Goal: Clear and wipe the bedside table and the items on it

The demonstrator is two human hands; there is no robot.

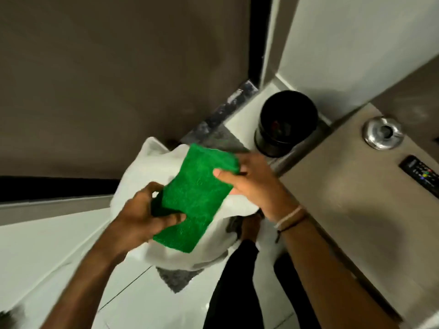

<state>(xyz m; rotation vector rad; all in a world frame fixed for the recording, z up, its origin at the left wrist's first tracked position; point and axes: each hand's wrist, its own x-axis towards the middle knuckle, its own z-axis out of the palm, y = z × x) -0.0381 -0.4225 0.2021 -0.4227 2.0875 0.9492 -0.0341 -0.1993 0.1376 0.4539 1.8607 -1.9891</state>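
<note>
I hold a green cloth (194, 198) in front of me with both hands, above the floor. My left hand (142, 214) grips its lower left end, and my right hand (251, 184) pinches its upper right corner. A white towel (147, 160) hangs under the green cloth, draped over my hands. The grey bedside table (344, 198) stands to the right. On it lie a round metal ashtray (382, 135) and a black remote control (421, 176) near the right edge of the view.
A black cylindrical bin (285, 124) stands on the floor beyond the table's corner, by the wall. The floor has white tiles (47, 245) with grey speckled insets. My dark trouser legs show below the towel. A dark wall fills the upper left.
</note>
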